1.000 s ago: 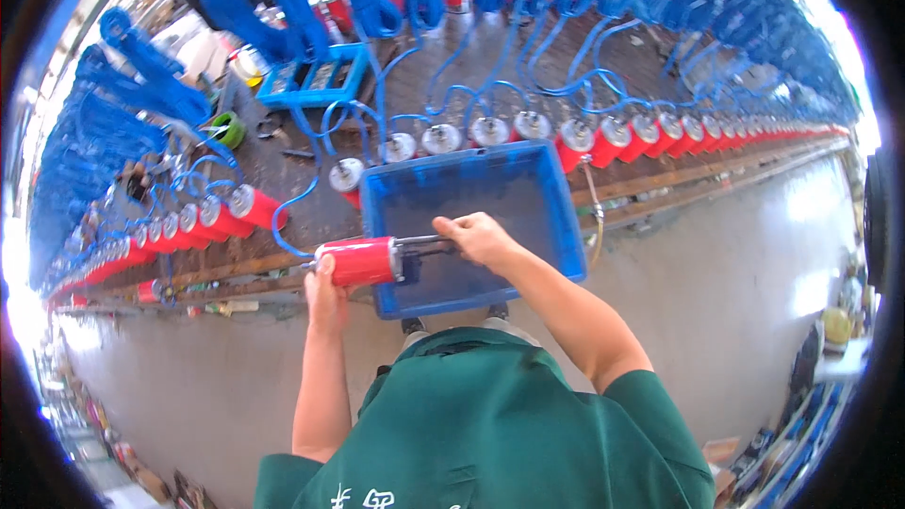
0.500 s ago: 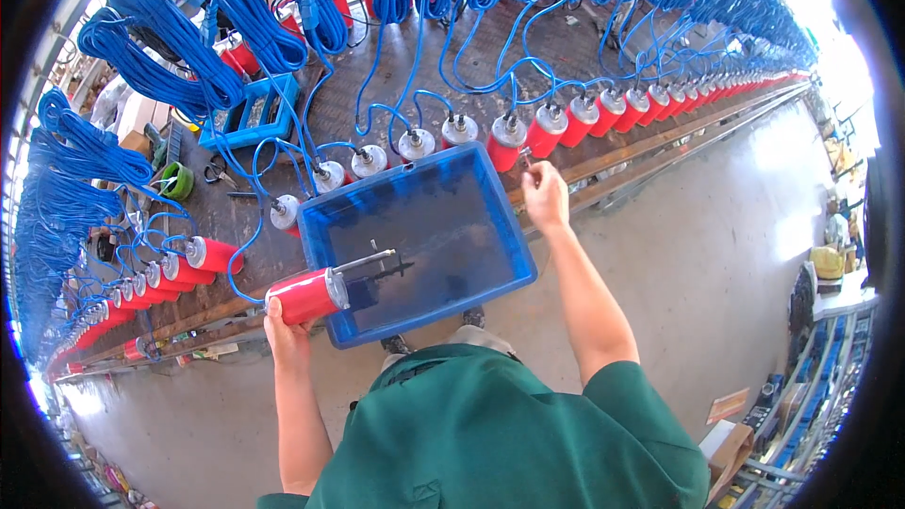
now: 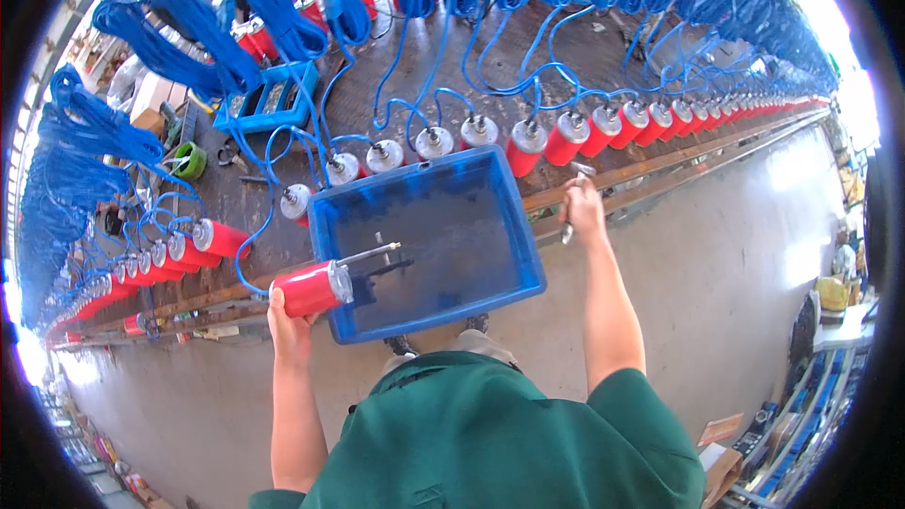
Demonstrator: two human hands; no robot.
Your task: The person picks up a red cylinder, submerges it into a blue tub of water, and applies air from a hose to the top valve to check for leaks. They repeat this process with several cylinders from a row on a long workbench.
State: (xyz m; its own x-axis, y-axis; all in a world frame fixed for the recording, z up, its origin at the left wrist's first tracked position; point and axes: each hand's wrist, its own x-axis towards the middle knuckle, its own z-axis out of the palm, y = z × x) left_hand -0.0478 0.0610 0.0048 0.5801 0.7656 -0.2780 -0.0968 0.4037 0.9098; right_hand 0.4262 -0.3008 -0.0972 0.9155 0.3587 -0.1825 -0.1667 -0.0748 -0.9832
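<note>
My left hand (image 3: 289, 328) grips a red cylinder (image 3: 309, 292) from its left end and underside. The cylinder lies sideways over the left front part of a blue plastic tub (image 3: 438, 327), its silver cap facing right. A thin metal rod (image 3: 370, 254) sticks out from the cap over the tub. A blue cable (image 3: 247, 275) runs to the cylinder's left end. Right of the tub, my right hand (image 3: 583, 207) is closed round a small metal tool (image 3: 584, 169) with a crosswise, hammer-like head. The fingers cover most of its handle.
Upright red cylinders with silver caps (image 3: 570, 127) line the bench edge to the right; others (image 3: 215, 238) lie tilted at left. Coiled blue cables (image 3: 203, 33) hang behind. A blue divided tray (image 3: 273, 113) and a green tape roll (image 3: 189, 161) sit on the dark bench (image 3: 396, 85).
My right hand has moved right, away from the upright cylinders, with the tool now showing more plainly. My left hand still holds the red cylinder over the tub; the view has shifted slightly.
</note>
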